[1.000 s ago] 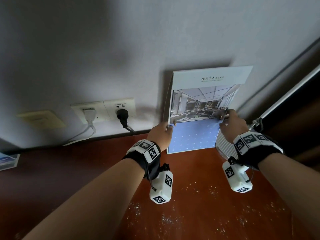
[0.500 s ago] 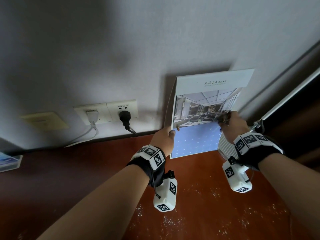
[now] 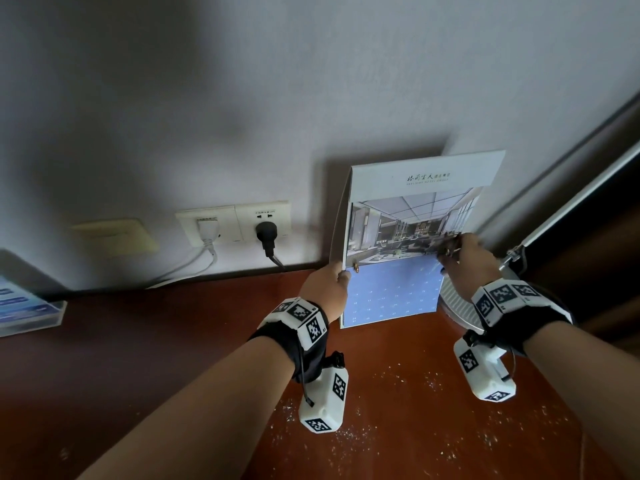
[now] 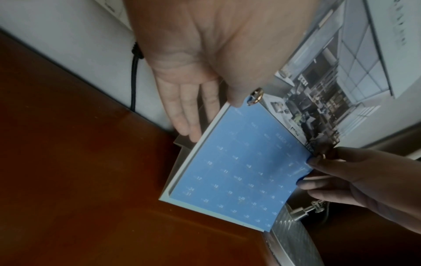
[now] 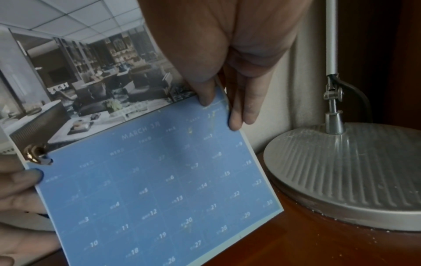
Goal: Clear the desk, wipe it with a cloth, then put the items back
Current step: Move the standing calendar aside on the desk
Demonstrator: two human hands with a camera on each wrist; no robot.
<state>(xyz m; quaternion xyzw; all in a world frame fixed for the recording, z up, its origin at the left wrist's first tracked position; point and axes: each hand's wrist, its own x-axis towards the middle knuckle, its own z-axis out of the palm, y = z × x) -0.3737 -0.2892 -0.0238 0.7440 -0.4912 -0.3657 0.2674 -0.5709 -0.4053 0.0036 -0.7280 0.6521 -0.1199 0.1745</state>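
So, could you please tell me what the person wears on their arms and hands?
No sleeves; left hand and right hand each wear a black wrist strap topped by white blocks with black square markers, a white camera box beneath, a black cable. Blue nail polish.

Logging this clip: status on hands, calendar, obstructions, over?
Left hand grips desk calendar at left edge; right hand pinches right edge. Calendar near upright by wall, over desk. Lamp base close on its right.
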